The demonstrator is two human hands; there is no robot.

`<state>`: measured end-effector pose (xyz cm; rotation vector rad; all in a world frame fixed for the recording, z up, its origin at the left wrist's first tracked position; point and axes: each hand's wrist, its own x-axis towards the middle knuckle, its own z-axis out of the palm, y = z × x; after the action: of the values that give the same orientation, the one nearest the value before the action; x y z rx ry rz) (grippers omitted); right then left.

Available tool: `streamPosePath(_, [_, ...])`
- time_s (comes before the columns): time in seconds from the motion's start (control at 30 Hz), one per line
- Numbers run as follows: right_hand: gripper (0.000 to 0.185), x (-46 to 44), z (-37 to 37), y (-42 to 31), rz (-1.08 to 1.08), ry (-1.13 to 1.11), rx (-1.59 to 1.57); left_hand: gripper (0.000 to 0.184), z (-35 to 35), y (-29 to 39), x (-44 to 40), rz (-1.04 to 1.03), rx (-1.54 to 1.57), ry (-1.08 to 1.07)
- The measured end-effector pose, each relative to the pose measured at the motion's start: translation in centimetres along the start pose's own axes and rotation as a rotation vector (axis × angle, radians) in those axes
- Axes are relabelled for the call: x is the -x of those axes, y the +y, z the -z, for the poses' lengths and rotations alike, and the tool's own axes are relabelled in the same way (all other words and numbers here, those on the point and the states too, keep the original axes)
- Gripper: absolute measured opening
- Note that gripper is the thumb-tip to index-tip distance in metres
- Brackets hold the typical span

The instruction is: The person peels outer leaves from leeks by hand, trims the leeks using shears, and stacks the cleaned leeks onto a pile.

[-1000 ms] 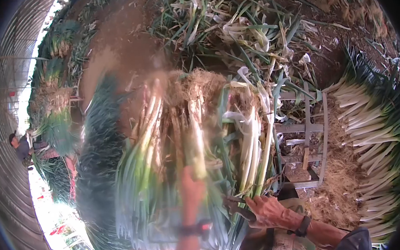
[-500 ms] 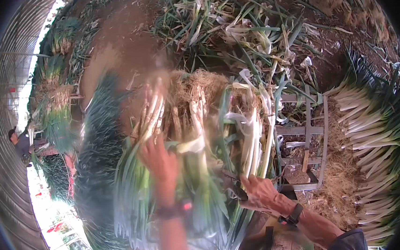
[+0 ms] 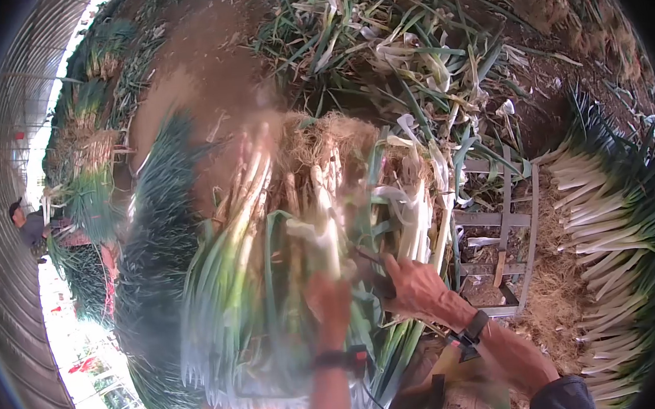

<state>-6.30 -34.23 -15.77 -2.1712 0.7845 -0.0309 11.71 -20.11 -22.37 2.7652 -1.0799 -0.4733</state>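
Note:
Long green onions (image 3: 247,211) lie in front of me, their dry roots pointing away and their green leaves toward me. My left hand (image 3: 327,300), smeared by motion, is over the middle of them. It is at the lower end of a thick pale green onion (image 3: 329,243), and its fingers cannot be made out. My right hand (image 3: 418,286) is closed around a dark narrow hand tool (image 3: 375,268) that points up and left; its exact kind is unclear. Just beyond this hand stands a cluster of white stalks (image 3: 415,221) with peeling outer leaves.
A metal frame (image 3: 527,243) lies right of the stalks. Farther right is a long row of cleaned green onions (image 3: 600,252). Stripped leaves (image 3: 400,53) are heaped on the soil ahead. More dark green bundles (image 3: 160,279) lie at left, near another person (image 3: 30,224).
My left hand has moved right and toward me, from the left stalks to the middle ones. My right hand has shifted slightly up and left with the dark tool.

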Motion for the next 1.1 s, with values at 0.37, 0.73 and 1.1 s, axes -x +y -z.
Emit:
streamPosePath(0.37, [0.045, -8.2, 0.8, 1.5, -0.068, -0.091, 0.065, 0.038, -1.2, 0.2, -0.8, -0.062, -0.052, 0.114])
streamPosePath(0.73, [0.054, 2.5, 4.2, -0.6, 0.074, -0.012, -0.080, 0.039, 3.2, 1.2, -1.6, 0.088, 0.269, -0.118])
streamPosePath(1.1, [0.076, 9.3, 3.9, 0.3, 0.067, 0.102, -0.119, 0.046, -0.6, -1.5, 2.1, -0.041, 0.513, -0.231])
